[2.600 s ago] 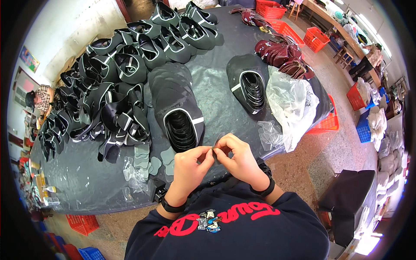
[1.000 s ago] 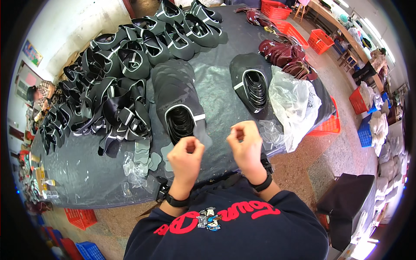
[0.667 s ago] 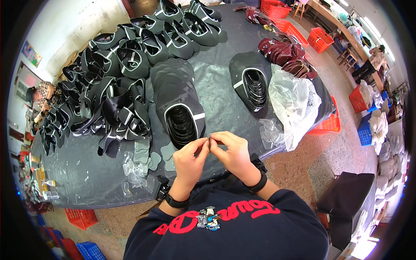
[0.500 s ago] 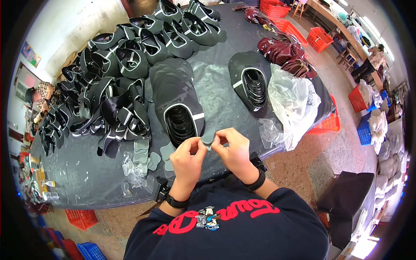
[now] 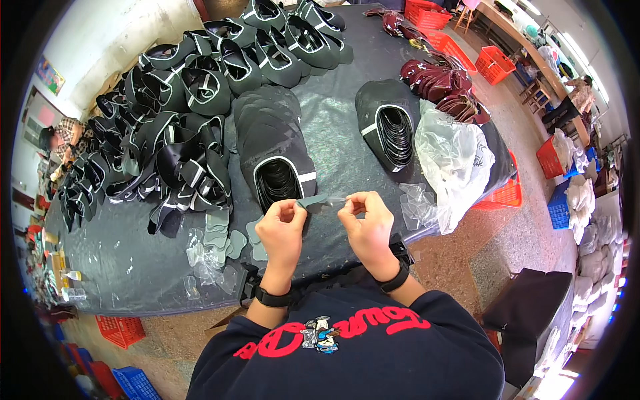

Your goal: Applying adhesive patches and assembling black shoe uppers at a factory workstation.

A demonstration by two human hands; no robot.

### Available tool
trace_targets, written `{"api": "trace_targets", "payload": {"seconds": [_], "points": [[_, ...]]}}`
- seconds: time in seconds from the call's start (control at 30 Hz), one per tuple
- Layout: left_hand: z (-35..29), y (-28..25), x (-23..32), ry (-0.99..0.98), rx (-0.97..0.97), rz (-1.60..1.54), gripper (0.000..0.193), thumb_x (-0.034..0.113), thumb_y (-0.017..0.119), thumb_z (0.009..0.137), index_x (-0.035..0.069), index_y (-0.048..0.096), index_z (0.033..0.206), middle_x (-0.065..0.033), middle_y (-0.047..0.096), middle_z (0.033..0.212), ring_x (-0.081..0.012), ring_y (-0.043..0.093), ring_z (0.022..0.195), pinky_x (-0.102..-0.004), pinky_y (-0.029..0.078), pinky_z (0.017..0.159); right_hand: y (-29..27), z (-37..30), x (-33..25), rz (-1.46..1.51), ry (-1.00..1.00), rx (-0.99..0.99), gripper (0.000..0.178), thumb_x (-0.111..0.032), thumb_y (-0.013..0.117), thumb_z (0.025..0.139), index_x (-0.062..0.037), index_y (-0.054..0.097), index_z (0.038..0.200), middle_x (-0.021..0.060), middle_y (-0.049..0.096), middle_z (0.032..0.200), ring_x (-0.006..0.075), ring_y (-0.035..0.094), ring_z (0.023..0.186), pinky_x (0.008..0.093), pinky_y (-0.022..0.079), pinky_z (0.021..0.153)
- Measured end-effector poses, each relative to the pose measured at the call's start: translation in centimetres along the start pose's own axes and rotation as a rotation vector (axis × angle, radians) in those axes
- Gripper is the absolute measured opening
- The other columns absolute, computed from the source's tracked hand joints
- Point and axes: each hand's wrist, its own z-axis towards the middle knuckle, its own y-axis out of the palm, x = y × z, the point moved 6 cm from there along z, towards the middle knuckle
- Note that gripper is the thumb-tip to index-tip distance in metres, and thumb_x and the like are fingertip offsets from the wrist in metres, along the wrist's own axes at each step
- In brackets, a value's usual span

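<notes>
My left hand (image 5: 281, 230) pinches a small grey-green shaped pad (image 5: 311, 200) by its left end, just in front of a long nested stack of black shoe-like pieces (image 5: 273, 133) with white trim. From the pad's right end a thin clear film (image 5: 337, 199) stretches to my right hand (image 5: 367, 223), whose thumb and forefinger are closed on it. More grey-green pads lie left of my left hand, some in an overlapping row (image 5: 216, 233). Beside them are crumpled clear film scraps (image 5: 198, 252). A shorter nested black stack (image 5: 389, 127) stands at the right.
Many loose black trimmed pieces (image 5: 203, 90) heap the table's left and far side. At the right edge are a white plastic bag (image 5: 450, 160), clear film pieces (image 5: 418, 207) and dark red pieces (image 5: 440, 80). Red baskets (image 5: 495, 65) stand on the floor. Two other people are farther off.
My hands have moved apart, the right one to the right. The pad now extends sideways from my left hand, and clear film shows between it and my right fingers.
</notes>
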Motion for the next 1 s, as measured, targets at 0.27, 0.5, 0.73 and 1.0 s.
{"api": "trace_targets", "payload": {"seconds": [0.27,0.5,0.73,1.0], "points": [[1.8,-3.8,-4.6,-0.452,-0.097,-0.533,0.008,0.007,0.056,0.081,-0.001,0.057,0.081,-0.0058,0.061,0.072,-0.0114,0.060,0.061,-0.0228,0.051,0.056,-5.2,2.8,4.2,-0.307,0.094,-0.048,0.013,0.001,0.058,0.075,-0.0002,0.055,0.087,0.0147,0.057,0.077,0.0249,0.058,0.066,0.0309,0.046,0.061],[-0.4,-0.4,-1.0,-0.507,-0.483,-0.651,0.007,0.005,0.058,0.082,-0.002,0.059,0.081,-0.0080,0.062,0.072,-0.0147,0.062,0.063,-0.0267,0.053,0.059,-0.8,1.5,2.1,-0.032,-0.034,-0.229,0.017,-0.007,0.061,0.076,-0.0015,0.046,0.082,0.0195,0.058,0.093,0.0293,0.059,0.082,0.0362,0.045,0.071],[-0.6,-0.2,-0.4,-0.495,-0.493,-0.661,0.009,0.006,0.057,0.082,-0.003,0.059,0.082,-0.0079,0.062,0.072,-0.0143,0.062,0.063,-0.0269,0.052,0.059,-1.2,0.7,3.6,0.018,0.511,-0.129,0.021,-0.002,0.064,0.075,-0.0004,0.049,0.088,0.0063,0.052,0.068,0.0150,0.053,0.063,0.0303,0.045,0.063],[-0.7,0.2,-0.8,-0.588,-0.509,-0.856,0.010,0.011,0.057,0.083,0.001,0.057,0.080,-0.0048,0.060,0.071,-0.0123,0.060,0.063,-0.0260,0.051,0.060,2.1,-1.6,4.1,0.432,0.651,-0.774,0.012,-0.007,0.059,0.078,0.0032,0.056,0.085,0.0095,0.062,0.074,0.0107,0.058,0.073,0.0252,0.043,0.070]]}}
